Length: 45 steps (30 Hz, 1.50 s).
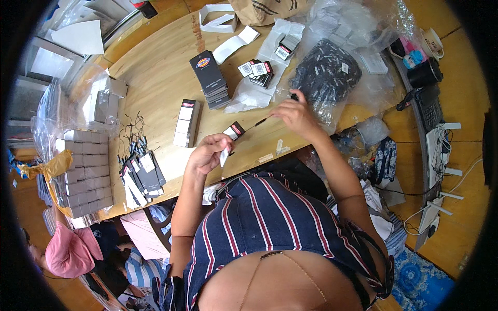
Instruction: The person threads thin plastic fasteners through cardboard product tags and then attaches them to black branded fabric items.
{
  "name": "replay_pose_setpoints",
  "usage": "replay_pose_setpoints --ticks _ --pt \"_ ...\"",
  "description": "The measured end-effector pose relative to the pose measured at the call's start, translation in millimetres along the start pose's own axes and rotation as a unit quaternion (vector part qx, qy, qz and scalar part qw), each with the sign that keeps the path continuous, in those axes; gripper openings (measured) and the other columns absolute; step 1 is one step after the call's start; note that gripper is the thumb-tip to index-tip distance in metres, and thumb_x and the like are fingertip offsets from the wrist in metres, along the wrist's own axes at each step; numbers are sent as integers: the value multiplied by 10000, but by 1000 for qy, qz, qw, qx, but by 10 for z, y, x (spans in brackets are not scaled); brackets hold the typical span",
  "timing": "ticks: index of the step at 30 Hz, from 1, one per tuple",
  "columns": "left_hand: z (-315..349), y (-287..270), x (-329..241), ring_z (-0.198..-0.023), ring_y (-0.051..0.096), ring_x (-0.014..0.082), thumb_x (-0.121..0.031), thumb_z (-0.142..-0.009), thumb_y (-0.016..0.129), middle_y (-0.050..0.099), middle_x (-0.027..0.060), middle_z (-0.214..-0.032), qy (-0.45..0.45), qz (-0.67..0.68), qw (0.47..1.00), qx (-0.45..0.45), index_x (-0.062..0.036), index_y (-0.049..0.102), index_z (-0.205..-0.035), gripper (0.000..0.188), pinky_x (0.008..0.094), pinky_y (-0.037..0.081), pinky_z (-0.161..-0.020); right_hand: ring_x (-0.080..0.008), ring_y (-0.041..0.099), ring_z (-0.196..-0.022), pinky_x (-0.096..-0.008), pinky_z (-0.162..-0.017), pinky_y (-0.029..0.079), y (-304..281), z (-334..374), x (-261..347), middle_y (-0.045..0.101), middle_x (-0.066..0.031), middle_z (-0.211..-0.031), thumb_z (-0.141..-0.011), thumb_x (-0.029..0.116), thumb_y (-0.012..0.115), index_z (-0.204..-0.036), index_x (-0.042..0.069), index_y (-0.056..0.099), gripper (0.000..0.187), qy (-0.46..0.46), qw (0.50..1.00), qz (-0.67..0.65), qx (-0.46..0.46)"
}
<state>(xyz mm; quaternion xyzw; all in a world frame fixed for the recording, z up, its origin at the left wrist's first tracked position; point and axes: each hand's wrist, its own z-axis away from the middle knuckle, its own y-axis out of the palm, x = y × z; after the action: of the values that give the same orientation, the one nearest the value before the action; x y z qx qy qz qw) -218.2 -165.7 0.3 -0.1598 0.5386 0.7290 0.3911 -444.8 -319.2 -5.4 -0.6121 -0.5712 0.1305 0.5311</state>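
My left hand (208, 154) pinches a small hang tag (234, 131), black, white and red, above the table's near edge. A white card edge shows below its fingers. From the tag a thin black tag string (261, 122) runs up to my right hand (294, 116), whose fingers are closed on its far end. Just beyond my right hand lies a clear bag of black tag strings (329, 67). Farther left are a tall stack of black tags (207, 78) and a stack of white-faced tags (185, 122). Loose small tags (258, 71) rest on a white plastic sheet (241, 98).
Strung black tags (145, 173) lie in a bunch at the table's left, beside stacked white boxes (85, 171). A paper bag (270, 10) stands at the far side. Right of the table are a telephone (429, 103) and cables. Another person in pink (72, 249) is at lower left.
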Motion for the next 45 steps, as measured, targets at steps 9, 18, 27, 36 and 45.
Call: replay_pose_setpoints --ticks 9,18,27,36,45 --pt "401 21 66 -584 516 125 -152 -714 623 568 82 -695 43 -48 992 -107 4 571 -731 165 209 410 -534 -137 531 -806 -415 -897 235 -137 -118 -206 592 4 -763 -690 140 585 -735 123 630 66 12 996 81 -33" --pt "531 -111 81 -558 531 98 -29 -748 568 597 61 -652 69 -281 914 -282 21 604 -735 63 221 419 -514 -209 563 -743 -288 -759 383 -205 -70 -284 613 -71 -729 -647 114 623 -729 37 632 113 92 984 -141 55" --pt "729 -232 28 -570 517 79 -13 -729 566 598 49 -648 89 -392 841 -362 35 610 -746 68 209 411 -542 -227 582 -708 -304 -674 440 -179 -237 0 611 -82 -709 -721 51 540 -768 30 581 66 52 971 -234 -26" --pt "931 -407 -38 -572 578 138 -93 -711 583 607 107 -634 103 -500 729 -456 -11 624 -761 104 256 438 -553 -253 569 -634 -330 -571 443 -104 -147 -262 585 -87 -689 -758 65 513 -837 69 559 92 288 924 -23 -249" --pt "826 -119 -52 -598 557 109 -43 -730 562 607 76 -656 96 -484 794 -354 11 615 -767 85 228 428 -568 -268 521 -714 -326 -637 432 374 -290 574 522 -122 -773 -697 19 483 -792 25 584 139 10 995 -69 -70"
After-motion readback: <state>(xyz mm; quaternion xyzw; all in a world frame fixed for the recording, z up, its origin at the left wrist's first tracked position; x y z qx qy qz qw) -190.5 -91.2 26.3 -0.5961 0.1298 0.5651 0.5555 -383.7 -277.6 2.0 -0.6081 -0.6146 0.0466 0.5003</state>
